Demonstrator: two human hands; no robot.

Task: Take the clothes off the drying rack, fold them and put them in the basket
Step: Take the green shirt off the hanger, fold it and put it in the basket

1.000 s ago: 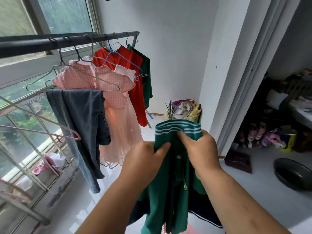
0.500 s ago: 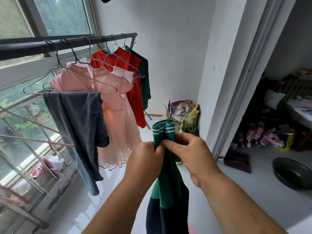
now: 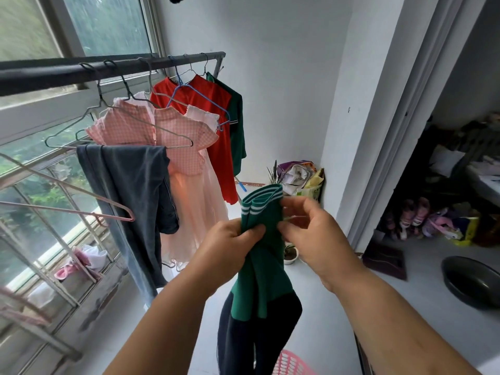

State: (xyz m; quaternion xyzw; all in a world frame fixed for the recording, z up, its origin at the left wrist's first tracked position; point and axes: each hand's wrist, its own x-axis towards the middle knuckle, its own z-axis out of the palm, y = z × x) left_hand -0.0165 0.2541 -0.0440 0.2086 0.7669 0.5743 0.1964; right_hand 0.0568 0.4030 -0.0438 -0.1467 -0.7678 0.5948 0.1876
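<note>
Green top (image 3: 263,280) hangs folded above the pink basket (image 3: 290,364), pinched by the left hand (image 3: 230,247), likely so the fold won't fall open; whether the blurry right hand (image 3: 311,239) beside it holds on is unclear.

A window (image 3: 108,25) fills the upper left. In the far corner at centre a heap of bags (image 3: 299,175) leans on the white wall, a small potted plant (image 3: 290,254) below it. At right, beyond the door frame (image 3: 378,131), lie pink shoes (image 3: 414,215), a dark mat (image 3: 384,259) and a dark basin (image 3: 472,281).
</note>
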